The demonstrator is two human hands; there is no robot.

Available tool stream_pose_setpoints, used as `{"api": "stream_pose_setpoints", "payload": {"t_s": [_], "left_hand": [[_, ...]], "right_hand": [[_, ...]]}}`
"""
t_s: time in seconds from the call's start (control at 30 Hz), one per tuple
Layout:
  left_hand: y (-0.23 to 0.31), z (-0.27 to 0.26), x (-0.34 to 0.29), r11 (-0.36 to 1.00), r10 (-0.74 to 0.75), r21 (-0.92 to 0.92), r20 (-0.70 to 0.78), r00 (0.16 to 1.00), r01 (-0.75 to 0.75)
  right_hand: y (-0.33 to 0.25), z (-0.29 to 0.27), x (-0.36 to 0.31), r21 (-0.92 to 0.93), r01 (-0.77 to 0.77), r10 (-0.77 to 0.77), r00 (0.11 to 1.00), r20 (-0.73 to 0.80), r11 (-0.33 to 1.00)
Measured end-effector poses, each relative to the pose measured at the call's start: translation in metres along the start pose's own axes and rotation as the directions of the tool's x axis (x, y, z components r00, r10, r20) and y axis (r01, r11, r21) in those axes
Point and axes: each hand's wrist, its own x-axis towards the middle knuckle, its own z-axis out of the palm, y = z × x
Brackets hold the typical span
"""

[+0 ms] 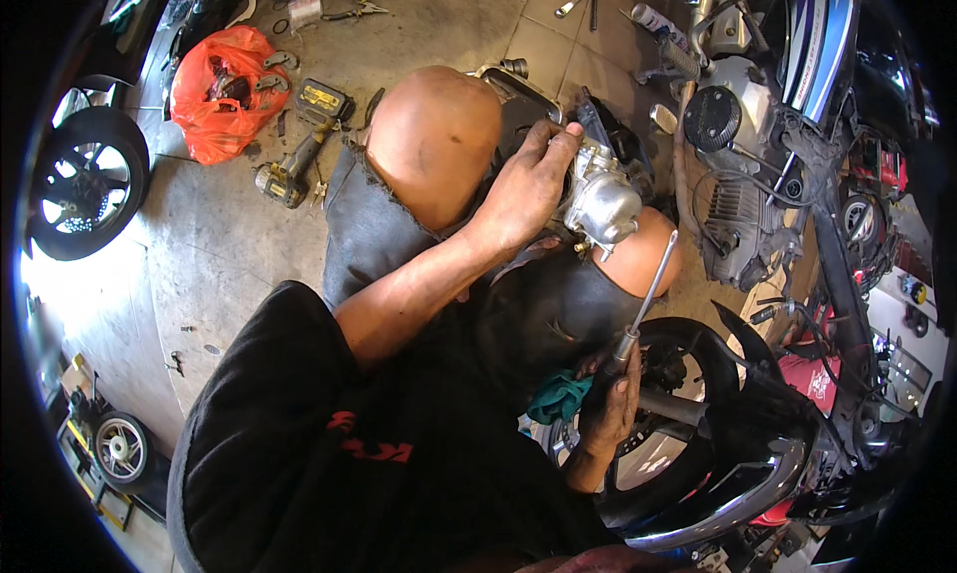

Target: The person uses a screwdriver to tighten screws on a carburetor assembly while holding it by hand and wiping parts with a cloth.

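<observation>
A silver carburetor (606, 206) is held up in front of my knees, its rounded metal bowl toward me. My left hand (526, 182) is closed on its far left side, thumb and fingers near the top edge. Lower and to the right, my right hand (611, 413) grips a screwdriver (654, 288) by the handle. Its metal shaft points up and away, with the tip apart from the carburetor. A teal cloth (558, 396) lies beside my right wrist.
At right stands a partly stripped motorcycle with its engine (743, 189) exposed and a front wheel (688, 374) near my right arm. A cordless drill (304, 144), an orange plastic bag (224, 94) and pliers (357, 6) lie on the floor. A loose wheel (92, 184) is at far left.
</observation>
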Motion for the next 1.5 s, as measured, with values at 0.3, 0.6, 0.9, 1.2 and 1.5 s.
{"api": "stream_pose_setpoints", "payload": {"t_s": [0.3,0.6,0.9,1.2,1.5], "left_hand": [[0.002,0.015,-0.005,0.945,-0.181,-0.253,0.127,0.975,0.208],[0.004,0.016,-0.003,0.942,-0.178,-0.266,0.118,0.977,0.204],[0.000,0.015,0.000,0.923,-0.222,-0.289,0.140,0.965,0.254],[-0.003,0.016,-0.002,0.958,-0.158,-0.226,0.091,0.983,0.175],[0.000,0.009,-0.004,0.949,-0.172,-0.244,0.128,0.977,0.200]], "right_hand": [[-0.020,-0.010,0.075,0.240,0.244,-0.074,0.830,-0.553,0.940],[-0.022,-0.027,0.090,-0.188,0.457,-0.464,0.624,-0.629,0.869],[-0.009,-0.014,0.038,-0.229,0.090,-0.199,0.833,-0.516,0.969],[-0.035,-0.058,0.029,-0.208,0.170,-0.251,0.848,-0.467,0.963],[-0.094,-0.071,0.026,-0.086,0.446,-0.445,0.821,-0.357,0.891]]}}
